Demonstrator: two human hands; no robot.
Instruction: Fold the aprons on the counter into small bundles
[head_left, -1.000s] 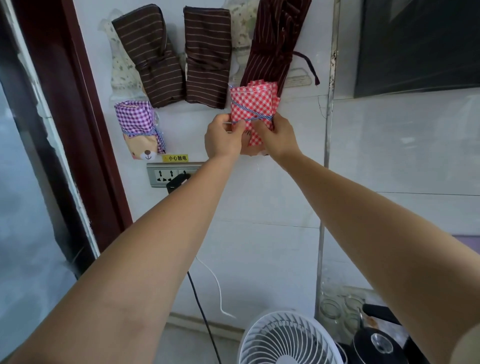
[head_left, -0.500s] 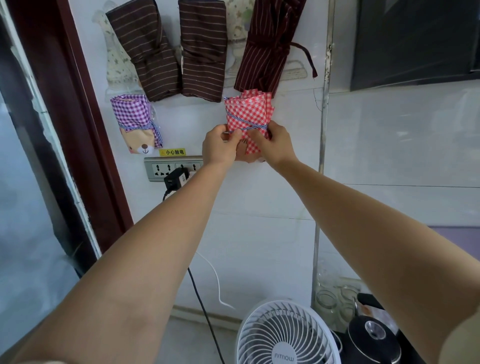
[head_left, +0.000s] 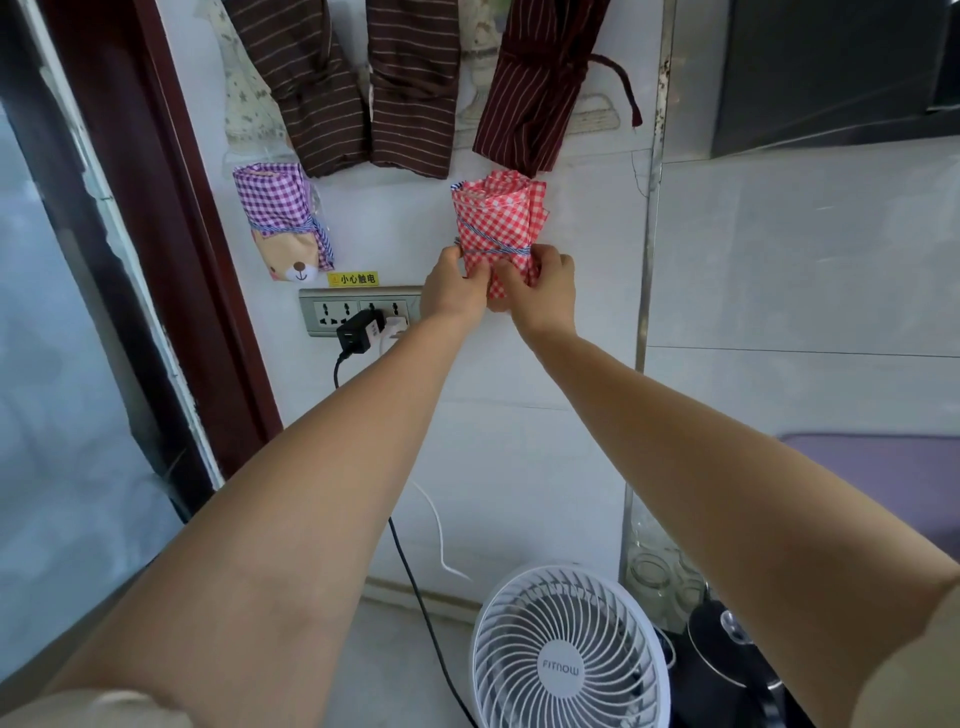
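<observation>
A: You hold the red checked apron bundle (head_left: 500, 215) above and right of the socket panel (head_left: 332, 312).
B: Yes. Your left hand (head_left: 451, 286) pinches its left side, right at the blue striped tie (head_left: 496, 250).
A: Your right hand (head_left: 545, 291) curls round its bottom end.
B: The purple checked bundle (head_left: 275, 205) with a bear is just above the socket panel's left end. The white fan (head_left: 569, 657) stands well below it.

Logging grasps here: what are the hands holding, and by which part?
The left hand and right hand both grip the red checked apron bundle at its lower end, near the blue tie.
</observation>
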